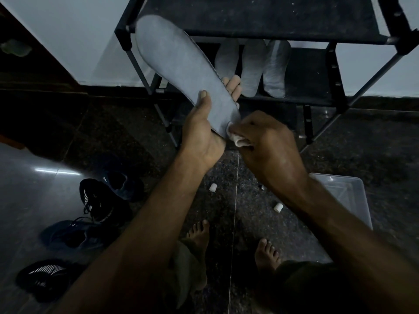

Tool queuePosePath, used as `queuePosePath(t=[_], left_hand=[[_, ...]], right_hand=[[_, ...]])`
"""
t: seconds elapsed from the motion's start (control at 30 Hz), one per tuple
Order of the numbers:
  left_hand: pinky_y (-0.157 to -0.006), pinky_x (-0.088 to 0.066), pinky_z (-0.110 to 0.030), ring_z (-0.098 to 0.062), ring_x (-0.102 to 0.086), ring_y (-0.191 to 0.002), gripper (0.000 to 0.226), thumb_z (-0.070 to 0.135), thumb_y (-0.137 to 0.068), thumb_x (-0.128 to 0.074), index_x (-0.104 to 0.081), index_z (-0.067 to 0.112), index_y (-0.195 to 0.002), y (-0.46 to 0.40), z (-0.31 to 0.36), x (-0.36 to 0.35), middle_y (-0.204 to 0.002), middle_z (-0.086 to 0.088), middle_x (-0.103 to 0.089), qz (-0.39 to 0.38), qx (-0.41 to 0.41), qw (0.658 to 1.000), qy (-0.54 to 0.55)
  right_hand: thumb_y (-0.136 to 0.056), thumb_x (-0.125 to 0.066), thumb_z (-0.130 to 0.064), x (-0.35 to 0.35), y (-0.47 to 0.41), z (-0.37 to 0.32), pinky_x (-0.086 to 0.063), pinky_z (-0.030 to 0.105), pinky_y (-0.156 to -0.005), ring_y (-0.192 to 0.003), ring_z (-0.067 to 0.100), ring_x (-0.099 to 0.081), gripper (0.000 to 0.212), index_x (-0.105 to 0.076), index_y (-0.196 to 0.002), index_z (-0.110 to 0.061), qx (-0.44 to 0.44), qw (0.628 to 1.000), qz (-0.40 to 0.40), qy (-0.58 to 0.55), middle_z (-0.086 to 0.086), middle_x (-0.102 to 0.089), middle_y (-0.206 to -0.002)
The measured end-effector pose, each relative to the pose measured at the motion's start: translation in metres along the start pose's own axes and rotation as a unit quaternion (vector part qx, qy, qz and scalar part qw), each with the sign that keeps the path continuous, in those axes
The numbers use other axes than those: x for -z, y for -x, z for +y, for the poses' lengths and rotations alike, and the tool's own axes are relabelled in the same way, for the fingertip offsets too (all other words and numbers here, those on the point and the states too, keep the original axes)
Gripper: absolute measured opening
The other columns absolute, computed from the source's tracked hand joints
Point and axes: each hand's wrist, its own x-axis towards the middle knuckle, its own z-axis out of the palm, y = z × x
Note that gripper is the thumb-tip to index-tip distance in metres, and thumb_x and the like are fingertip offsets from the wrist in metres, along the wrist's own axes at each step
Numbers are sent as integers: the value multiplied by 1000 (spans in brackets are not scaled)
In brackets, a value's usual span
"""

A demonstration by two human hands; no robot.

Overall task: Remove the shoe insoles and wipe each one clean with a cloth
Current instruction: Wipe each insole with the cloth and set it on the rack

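My left hand (205, 130) grips a long grey insole (179, 66) near its heel end, thumb on top and fingers behind, holding it up in front of the shoe rack. My right hand (269, 143) pinches a small white cloth (238, 137) and presses it against the insole's heel end. Three more grey insoles (252, 66) lie side by side on the rack's middle shelf (313, 75).
A black metal shoe rack (260, 17) stands against the wall ahead. Several dark sneakers (102, 200) lie on the floor at the left. A clear plastic bin (349, 196) sits at the right. Two small white wads (277, 207) lie on the dark floor by my bare feet (266, 254).
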Motion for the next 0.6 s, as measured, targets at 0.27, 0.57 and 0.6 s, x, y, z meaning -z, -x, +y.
queuePosePath(t=[0.27, 0.57, 0.6], left_hand=[[-97, -49, -29, -12, -46, -130, 47, 34, -106, -16, -42, 9, -138, 1, -1, -4, -143, -3, -46, -17, 26, 999, 18], [-86, -53, -19, -13, -47, -133, 49, 35, -107, -14, -44, 12, -138, 8, 2, -2, -142, -2, -50, -17, 25, 999, -23], [-84, -53, -20, -14, -46, -134, 50, 36, -107, -14, -42, 11, -140, 8, 1, -4, -144, -4, -48, -19, 30, 999, -20]], right_hand=[[-88, -65, -11, -1, -8, 0, -52, 43, -63, -81, 31, -59, 17, -72, -101, -3, 5, 999, 27, 18, 13, -63, -92], [-73, -73, 4, -6, -5, -17, -52, 39, -68, -83, 28, -59, 26, -74, -97, -5, 52, 998, -23, -13, 11, -64, -93], [-73, -72, 4, -5, -6, -16, -52, 39, -67, -82, 28, -59, 26, -74, -97, -5, 42, 999, -10, -10, 11, -64, -93]])
